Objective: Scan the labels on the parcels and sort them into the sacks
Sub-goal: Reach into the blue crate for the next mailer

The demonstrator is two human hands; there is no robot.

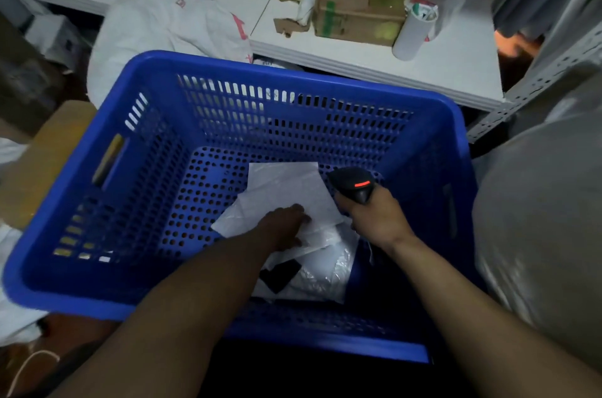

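A big blue perforated basket point(156, 150) fills the middle of the head view. On its floor lie a few white poly-bag parcels point(286, 189), and a lower one shows a black patch point(280, 275). My left hand point(283, 228) reaches into the basket and rests on the top white parcel, fingers spread over it. My right hand point(374, 218) grips a black handheld scanner point(353, 184) with a red light lit, its head pointing at the parcels. A white woven sack point(163, 29) slumps behind the basket at the upper left.
A white shelf point(456, 71) behind the basket carries cardboard boxes point(355, 3) and a white tube point(413, 36). A grey sack point(540, 218) bulges at the right, beside a perforated metal rack post point(534, 84). A brown carton point(49, 156) stands at the left.
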